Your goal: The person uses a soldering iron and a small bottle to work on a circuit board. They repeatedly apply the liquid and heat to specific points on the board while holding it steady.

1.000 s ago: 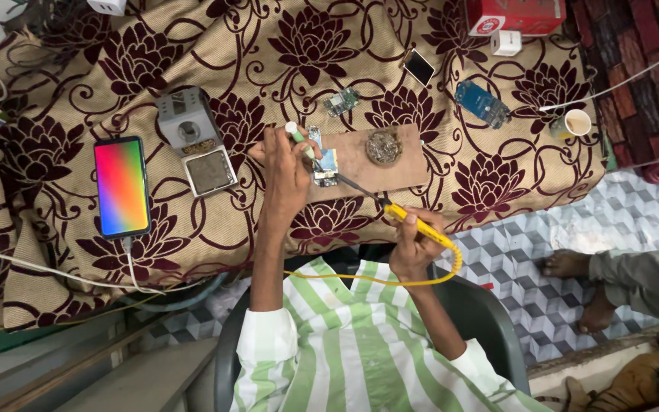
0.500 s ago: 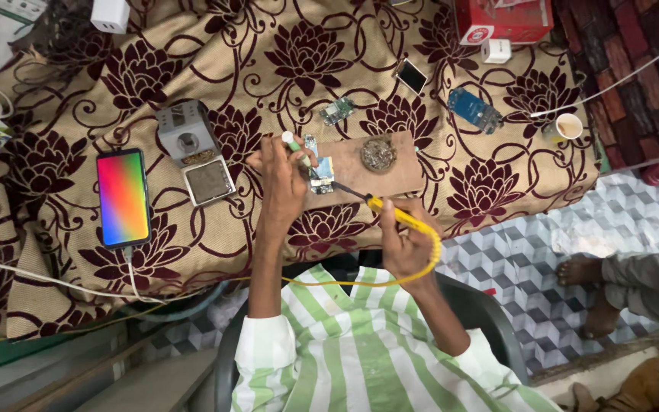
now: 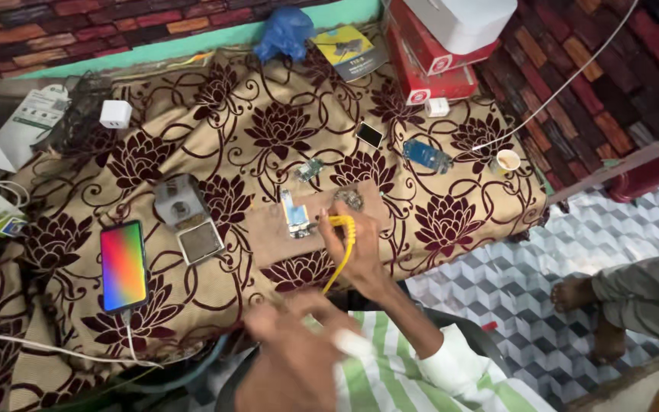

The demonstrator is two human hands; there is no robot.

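Observation:
My right hand (image 3: 358, 258) grips a yellow soldering iron (image 3: 342, 229), its tip pointing at a small blue-and-white circuit board (image 3: 297, 214). The board lies on a brown work pad (image 3: 268, 238) on the floral tablecloth (image 3: 268, 145). A round metal piece (image 3: 349, 200) sits just beyond my right hand. My left hand (image 3: 291, 355) is blurred and low in view, close to my green-striped shirt and away from the board. Its fingers look loosely spread, and I cannot tell if it holds anything.
A phone with a rainbow screen (image 3: 123, 265) lies at the left on a white cable. Near it are a grey device (image 3: 177, 204) and a square metal plate (image 3: 200, 242). Red boxes (image 3: 429, 61), a blue board (image 3: 425, 155) and a small cup (image 3: 507, 161) sit right. Another person's foot (image 3: 573, 294) rests on the tiled floor.
My left hand has left the circuit board and drawn back toward my body. The right hand moved the soldering iron closer to the board. The camera shifted nearer to the table.

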